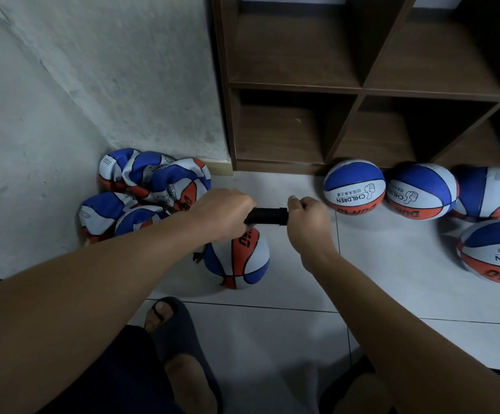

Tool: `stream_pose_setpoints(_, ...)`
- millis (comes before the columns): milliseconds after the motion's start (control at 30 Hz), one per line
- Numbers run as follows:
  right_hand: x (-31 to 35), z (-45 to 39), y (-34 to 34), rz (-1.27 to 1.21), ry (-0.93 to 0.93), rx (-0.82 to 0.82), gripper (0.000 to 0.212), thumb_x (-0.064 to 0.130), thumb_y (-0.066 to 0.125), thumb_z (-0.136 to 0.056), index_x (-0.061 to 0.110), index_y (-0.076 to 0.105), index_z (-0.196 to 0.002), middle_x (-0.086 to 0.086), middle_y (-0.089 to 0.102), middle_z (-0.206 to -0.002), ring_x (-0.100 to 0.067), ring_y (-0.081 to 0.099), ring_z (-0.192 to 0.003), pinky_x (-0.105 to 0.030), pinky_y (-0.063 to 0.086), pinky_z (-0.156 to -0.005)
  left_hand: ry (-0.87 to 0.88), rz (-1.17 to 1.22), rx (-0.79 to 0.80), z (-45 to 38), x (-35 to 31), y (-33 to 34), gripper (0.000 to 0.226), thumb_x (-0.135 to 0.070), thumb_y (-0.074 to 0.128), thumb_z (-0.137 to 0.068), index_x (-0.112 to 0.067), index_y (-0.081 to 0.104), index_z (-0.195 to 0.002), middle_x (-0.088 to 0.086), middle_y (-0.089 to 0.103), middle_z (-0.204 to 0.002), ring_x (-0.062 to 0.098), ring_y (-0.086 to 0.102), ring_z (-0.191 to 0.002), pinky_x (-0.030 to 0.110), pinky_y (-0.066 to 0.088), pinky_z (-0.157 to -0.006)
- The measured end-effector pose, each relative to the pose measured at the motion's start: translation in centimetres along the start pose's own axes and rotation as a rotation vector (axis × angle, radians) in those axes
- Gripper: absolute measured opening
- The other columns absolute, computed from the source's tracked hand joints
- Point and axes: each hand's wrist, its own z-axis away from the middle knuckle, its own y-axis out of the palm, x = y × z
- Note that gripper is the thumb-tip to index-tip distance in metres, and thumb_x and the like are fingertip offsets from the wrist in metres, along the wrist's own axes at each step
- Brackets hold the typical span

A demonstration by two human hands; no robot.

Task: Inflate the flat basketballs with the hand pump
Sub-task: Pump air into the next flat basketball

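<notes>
A black hand pump [268,216] lies level between my two hands above the floor. My left hand [223,213] grips its left end and my right hand [307,213] grips its right end, fingers curled round it. Just below sits a partly filled red, white and blue basketball [238,259], with a thin hose or needle part [198,256] showing at its left side. A heap of several flat, crumpled basketballs [147,186] lies in the corner to the left. Several round, inflated basketballs [355,188] rest on the floor to the right.
A dark wooden cubby shelf [359,91] with bare compartments stands against the back. A rough white wall [93,85] closes the left side. My foot in a dark slipper [177,333] rests on the pale floor tiles [287,339] near the ball.
</notes>
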Motion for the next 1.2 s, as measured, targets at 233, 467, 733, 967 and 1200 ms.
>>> stream_pose_setpoints(233,0.7,-0.8,-1.3,0.003,0.036,0.042,0.037,0.039,0.051,-0.111,0.005,0.064,-0.105,-0.005,0.052,-0.074,-0.018,0.049,-0.064,-0.033,0.042,-0.057,0.028,0.057,-0.064,-0.1,0.8,0.1,0.018,-0.032,0.067,-0.098,-0.034,0.057,-0.084,-0.008,0.061,-0.071,0.01,0.059,-0.061,0.029,0.035,-0.051)
stream_pose_setpoints(467,-0.7,-3.3,-5.3,-0.111,0.107,-0.122,0.02,0.029,0.059,-0.105,0.013,0.064,-0.094,-0.003,0.06,-0.094,-0.026,0.053,-0.086,-0.042,0.05,-0.077,-0.108,0.032,-0.021,0.2,4.5,0.4,0.029,-0.039,0.065,-0.1,-0.029,0.057,-0.074,-0.005,0.061,-0.067,0.013,0.061,-0.058,0.032,0.045,-0.052)
stream_pose_setpoints(733,-0.4,-1.4,-1.8,-0.013,-0.08,-0.201,0.028,0.029,0.049,-0.111,0.01,0.062,-0.095,-0.001,0.061,-0.081,-0.019,0.058,-0.075,-0.04,0.052,-0.077,-0.055,0.025,-0.023,-0.3,1.9,0.9,0.009,-0.024,0.068,-0.095,-0.027,0.062,-0.088,-0.005,0.061,-0.074,0.015,0.061,-0.064,0.034,0.05,-0.056)
stream_pose_setpoints(967,-0.8,0.1,0.2,-0.046,-0.052,0.026,0.035,0.035,0.048,-0.112,0.01,0.062,-0.091,0.0,0.054,-0.068,-0.017,0.052,-0.063,-0.035,0.04,-0.06,-0.003,-0.015,-0.019,-0.2,1.0,1.0,0.012,-0.023,0.068,-0.095,-0.026,0.059,-0.087,-0.004,0.059,-0.074,0.016,0.059,-0.063,0.03,0.038,-0.051)
stream_pose_setpoints(1200,-0.6,-0.4,0.1,-0.061,-0.01,0.059,0.035,0.041,0.05,-0.11,0.013,0.06,-0.091,-0.001,0.054,-0.068,-0.018,0.051,-0.061,-0.037,0.042,-0.06,0.021,-0.006,-0.07,-0.1,1.2,0.8,0.015,-0.025,0.067,-0.095,-0.03,0.057,-0.085,-0.007,0.059,-0.072,0.014,0.06,-0.062,0.03,0.042,-0.052)
